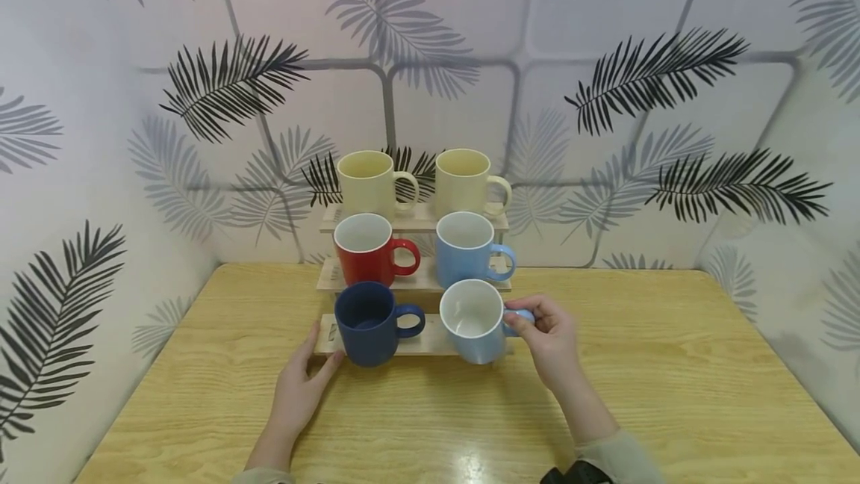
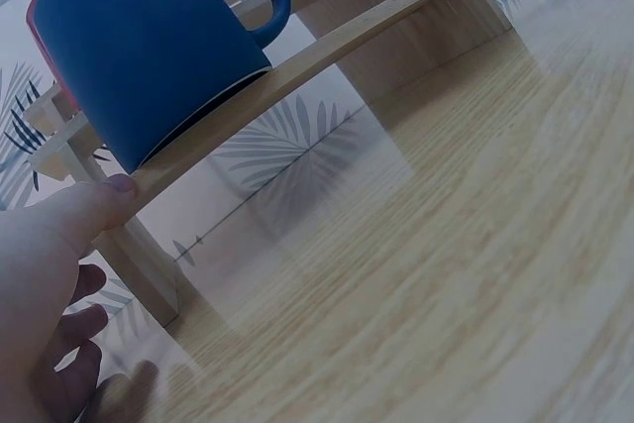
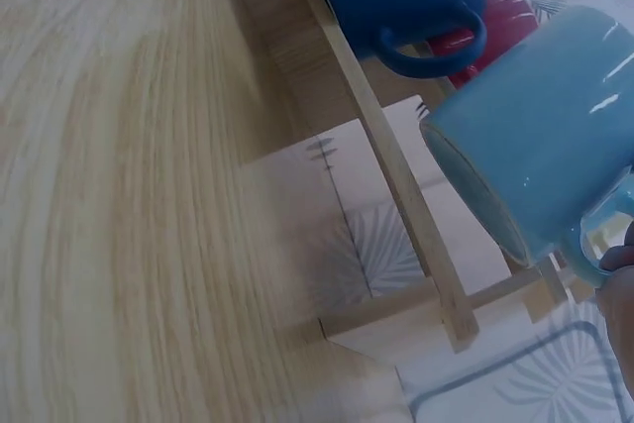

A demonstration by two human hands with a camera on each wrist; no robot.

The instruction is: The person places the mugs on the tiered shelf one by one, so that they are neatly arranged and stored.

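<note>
My right hand pinches the handle of a light blue mug with a white inside. In the right wrist view this mug hangs tilted above the lowest tier of a three-tier wooden rack, its base off the board. At the rack's left end, my left hand grips the lowest board, the thumb on its front corner. Close to that thumb, a dark blue mug stands upright on the same tier. The left wrist view shows this dark blue mug from below.
On the middle tier stand a red mug and another light blue mug. Two cream mugs, one at left and one at right, occupy the top tier. The rack rests on a wood-grain table before a leaf-patterned wall covering.
</note>
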